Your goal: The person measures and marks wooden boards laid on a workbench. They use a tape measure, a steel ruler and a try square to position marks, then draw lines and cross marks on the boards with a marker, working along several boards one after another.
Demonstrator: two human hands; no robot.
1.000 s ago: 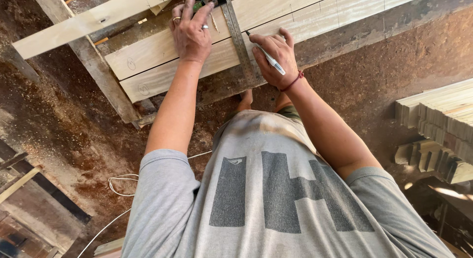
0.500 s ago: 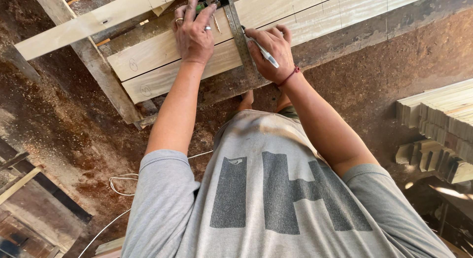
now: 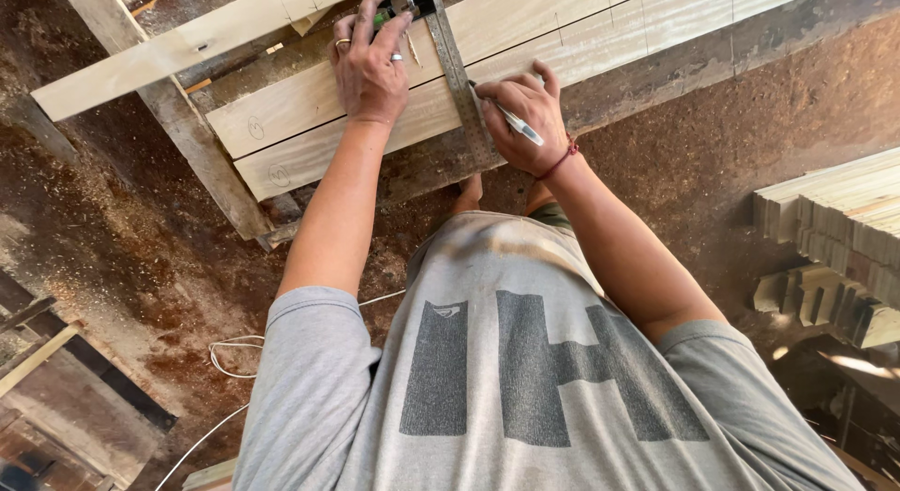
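A metal square [image 3: 457, 78] is laid across 2 pale planks [image 3: 525, 41] that rest on a rough wooden frame [image 3: 202, 167] above the sawdust-covered floor [image 3: 112, 256]. The left hand [image 3: 370, 64] is pressed flat over the head of the square and the upper plank, fingers spread, so nothing is actually clasped in its grip; 2 rings are seen on it. The right hand [image 3: 525, 120] is closed around a pencil-like marker [image 3: 511, 120], its tip set at the square's blade where the lower plank's near edge lies. A red cord is worn at that wrist.

A slip is judged possible: if the left hand's pressure eases, the square could pivot and the drawn line would run crooked. The planks look unclamped, so a push could shift them along the frame. A white cable [image 3: 234, 355] lies loose on the floor and could catch a foot.

No containers are seen; a stack of cut boards [image 3: 834, 219] sits at the right.
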